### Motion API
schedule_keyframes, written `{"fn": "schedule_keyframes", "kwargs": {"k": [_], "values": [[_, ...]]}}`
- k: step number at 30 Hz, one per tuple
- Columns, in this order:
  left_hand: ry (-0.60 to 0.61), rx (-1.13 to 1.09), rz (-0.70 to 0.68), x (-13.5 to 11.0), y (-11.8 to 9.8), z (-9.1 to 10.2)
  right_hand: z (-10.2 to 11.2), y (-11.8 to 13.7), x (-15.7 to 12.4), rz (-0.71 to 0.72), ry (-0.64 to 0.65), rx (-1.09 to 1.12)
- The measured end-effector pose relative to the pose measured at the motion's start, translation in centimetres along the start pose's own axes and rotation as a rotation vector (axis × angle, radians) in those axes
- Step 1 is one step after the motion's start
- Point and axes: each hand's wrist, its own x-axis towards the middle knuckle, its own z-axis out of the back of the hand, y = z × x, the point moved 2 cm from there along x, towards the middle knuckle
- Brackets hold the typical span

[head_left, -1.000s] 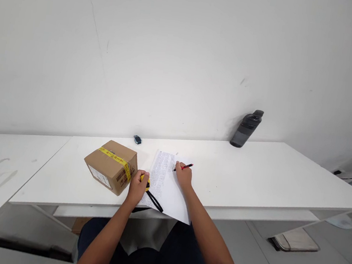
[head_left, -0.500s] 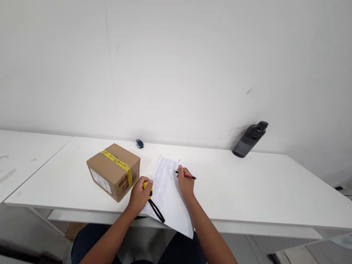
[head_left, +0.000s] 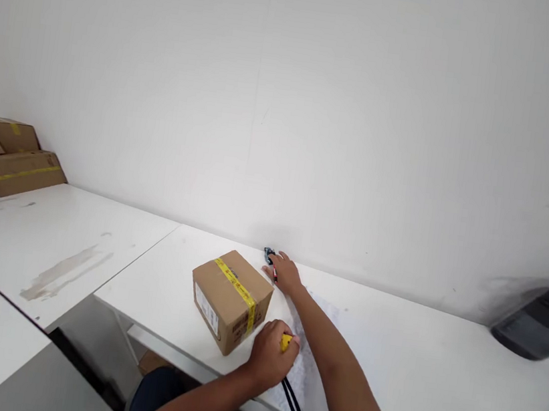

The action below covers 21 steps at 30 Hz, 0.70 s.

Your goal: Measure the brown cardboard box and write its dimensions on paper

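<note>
My left hand (head_left: pixel 271 353) is closed round a yellow tape measure (head_left: pixel 285 342), whose black wrist strap (head_left: pixel 296 407) hangs over the paper. Just left of that hand sits a taped cardboard box (head_left: pixel 230 294) with a white label on its side. My right hand (head_left: pixel 286 273) reaches toward the wall, keeping a red and black pen (head_left: pixel 275 274) in its grip. Its fingertips are at a small dark teal object (head_left: pixel 268 254); whether they touch it I cannot tell. A sheet of written paper (head_left: pixel 300 371) lies partly hidden under my right forearm.
Several cardboard boxes (head_left: pixel 18 172) are stacked at the far left against the wall. A dark bottle (head_left: pixel 540 321), blurred, stands at the right. The white table (head_left: pixel 163 285) meets another table at a seam on the left.
The view has swung left, bringing the stacked boxes in. My right hand has left the paper and moved to the small teal object, pen still held. My left hand keeps the tape measure.
</note>
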Motion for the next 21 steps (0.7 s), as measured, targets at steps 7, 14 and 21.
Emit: {"fn": "schedule_keyframes", "kwargs": {"k": [7,14,21], "values": [[-0.020,-0.047,-0.014,0.1,0.1,-0.1,0.3,0.5,-0.5,0.004,0.040,-0.103],[-0.016,-0.030,-0.036,0.1,0.4,0.0,5.6,-1.0,-9.2,-0.333,-0.083,-0.040],[0.038,0.045,-0.136,0.1,-0.3,0.1,9.5,-3.2,-19.5,-0.773,-0.106,0.054]]}}
